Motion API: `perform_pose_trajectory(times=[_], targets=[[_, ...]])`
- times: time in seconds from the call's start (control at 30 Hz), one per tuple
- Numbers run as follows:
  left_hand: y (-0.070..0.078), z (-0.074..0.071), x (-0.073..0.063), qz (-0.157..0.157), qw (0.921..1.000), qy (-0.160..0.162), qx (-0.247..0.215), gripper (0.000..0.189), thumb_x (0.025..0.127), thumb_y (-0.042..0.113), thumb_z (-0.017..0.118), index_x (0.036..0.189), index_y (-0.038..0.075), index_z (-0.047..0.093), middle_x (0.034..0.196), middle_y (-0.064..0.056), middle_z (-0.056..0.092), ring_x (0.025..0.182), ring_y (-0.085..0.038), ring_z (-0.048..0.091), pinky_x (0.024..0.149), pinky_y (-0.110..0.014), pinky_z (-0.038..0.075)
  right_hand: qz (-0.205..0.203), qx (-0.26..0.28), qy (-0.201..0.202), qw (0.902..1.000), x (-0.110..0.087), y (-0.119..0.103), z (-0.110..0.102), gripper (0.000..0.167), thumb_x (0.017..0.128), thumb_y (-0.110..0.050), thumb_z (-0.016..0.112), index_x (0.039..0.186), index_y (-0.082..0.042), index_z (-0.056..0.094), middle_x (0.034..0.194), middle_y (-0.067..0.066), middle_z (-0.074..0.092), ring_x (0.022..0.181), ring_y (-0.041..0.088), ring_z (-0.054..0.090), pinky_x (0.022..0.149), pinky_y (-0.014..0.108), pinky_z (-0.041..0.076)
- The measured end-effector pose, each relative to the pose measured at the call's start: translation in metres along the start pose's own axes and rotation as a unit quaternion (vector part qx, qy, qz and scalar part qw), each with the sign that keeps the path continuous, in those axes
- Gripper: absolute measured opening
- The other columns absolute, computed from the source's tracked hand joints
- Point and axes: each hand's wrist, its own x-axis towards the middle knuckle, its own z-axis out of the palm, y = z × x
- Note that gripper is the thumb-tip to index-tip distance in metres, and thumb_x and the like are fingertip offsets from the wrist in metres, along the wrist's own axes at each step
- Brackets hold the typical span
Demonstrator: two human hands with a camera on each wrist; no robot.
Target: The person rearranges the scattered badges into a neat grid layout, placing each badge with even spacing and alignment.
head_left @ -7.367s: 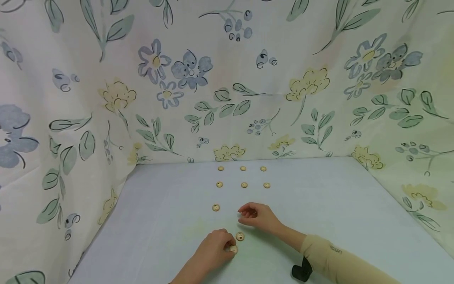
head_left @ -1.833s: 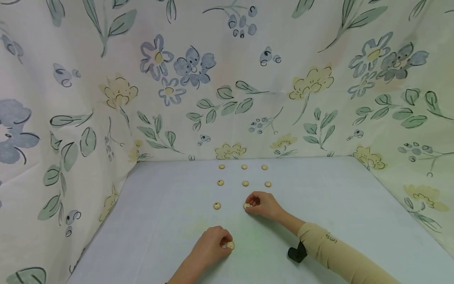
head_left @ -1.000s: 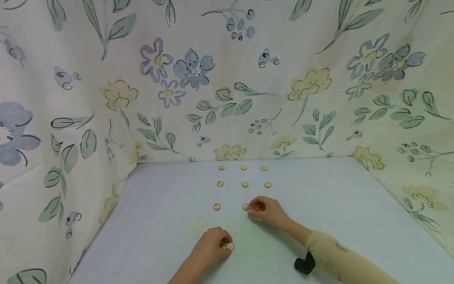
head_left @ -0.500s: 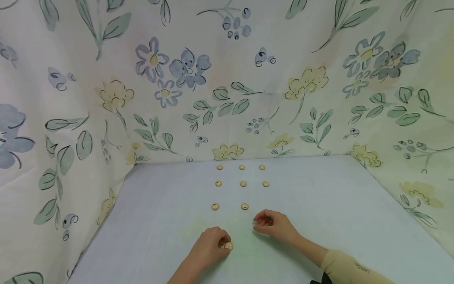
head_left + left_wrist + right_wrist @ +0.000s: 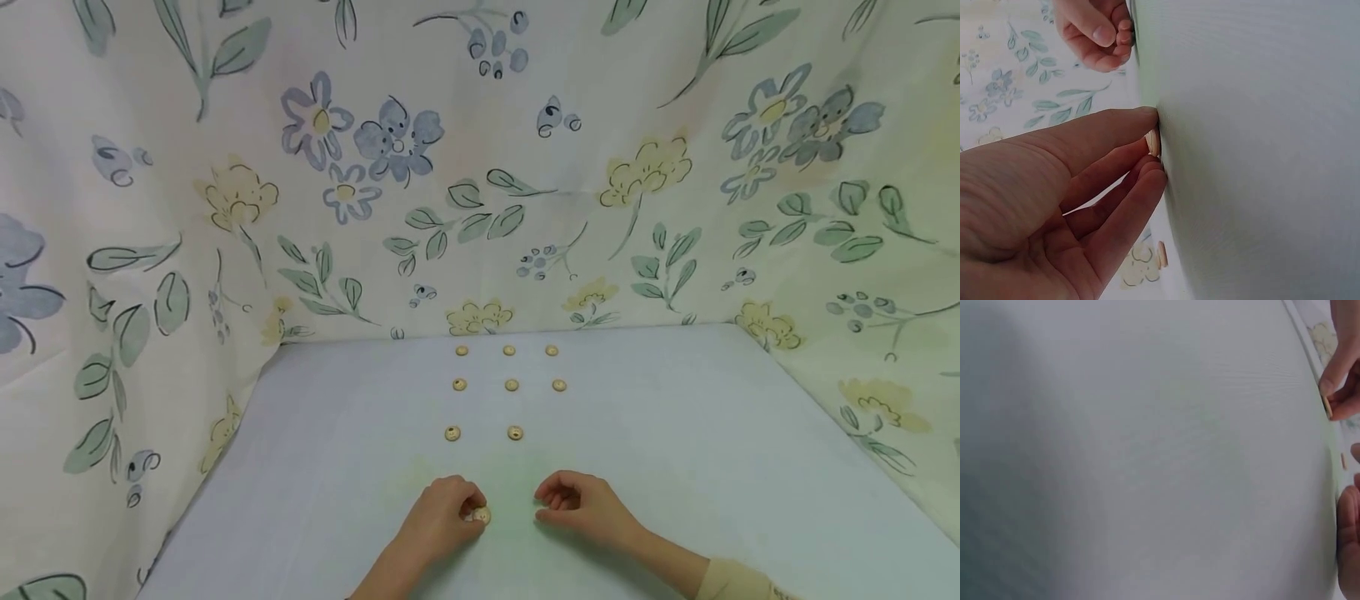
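My left hand (image 5: 442, 518) rests low over the table and pinches a round wooden button (image 5: 482, 517) between thumb and fingers. Edge-on, that same button (image 5: 1154, 142) shows between the fingertips in the left wrist view, right at the cloth. To its right, my right hand (image 5: 588, 507) faces it with fingers loosely curved and nothing between thumb and fingertips. Beyond the hands lie two buttons, a left one (image 5: 452, 433) and a right one (image 5: 515, 433), each with a dark spot. In the right wrist view my right hand (image 5: 1349, 540) is cut by the edge.
Farther back are two rows of three similar buttons, the middle row around one button (image 5: 512, 385) and the rear row around another button (image 5: 509, 351). A pale cloth covers the table (image 5: 337, 467). Floral curtains (image 5: 480, 167) hang behind and at both sides.
My right hand took the button lying beside the left hand, set it right of the front row's single button, let go and drew back nearer. My left hand stayed about in place, holding its button.
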Motion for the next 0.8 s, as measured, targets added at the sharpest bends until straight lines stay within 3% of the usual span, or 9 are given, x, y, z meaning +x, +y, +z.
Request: perform_pose_trajectory(times=[0.33,0.57,0.7,0.8], targets=[[0.0,0.001,0.001,0.001,0.9998,0.004,0.017,0.006,0.076,0.009,0.076,0.081,0.01,0.072,0.071,0.008,0.053,0.065,-0.005,0.044,0.06,-0.025,0.041,0.003,-0.002,0.009,1.0,-0.006,0.003,0.005,0.023,0.082,-0.027,0.078,0.098,-0.013,0.069,0.084,-0.005,0.064,0.074,0.007,0.059,0.067,0.023,0.05],[0.002,0.001,0.004,-0.003,0.9997,0.0,0.026,0.006,0.075,0.009,0.075,0.08,0.01,0.072,0.071,0.008,0.054,0.066,-0.005,0.046,0.061,-0.025,0.042,0.001,0.004,0.013,0.9999,-0.006,0.002,0.006,0.021,0.082,-0.018,0.078,0.098,-0.01,0.069,0.084,-0.003,0.063,0.073,0.006,0.057,0.066,0.022,0.049],[0.004,0.002,0.007,0.0,0.9996,0.0,0.028,0.005,0.075,0.01,0.074,0.079,0.01,0.071,0.07,0.008,0.053,0.065,-0.006,0.045,0.06,-0.025,0.042,0.002,0.002,0.015,0.9999,-0.01,-0.018,0.004,0.019,0.082,-0.011,0.077,0.097,-0.004,0.068,0.083,0.002,0.063,0.073,0.007,0.057,0.066,0.021,0.049],[0.006,0.002,0.013,0.012,0.9994,0.003,0.031,0.005,0.076,0.011,0.075,0.079,0.01,0.071,0.068,0.008,0.051,0.064,-0.006,0.044,0.059,-0.024,0.041,-0.005,0.006,0.016,0.9998,-0.011,-0.02,0.004,0.019,0.083,-0.011,0.076,0.097,-0.003,0.068,0.083,0.003,0.064,0.073,0.008,0.057,0.067,0.021,0.049]])
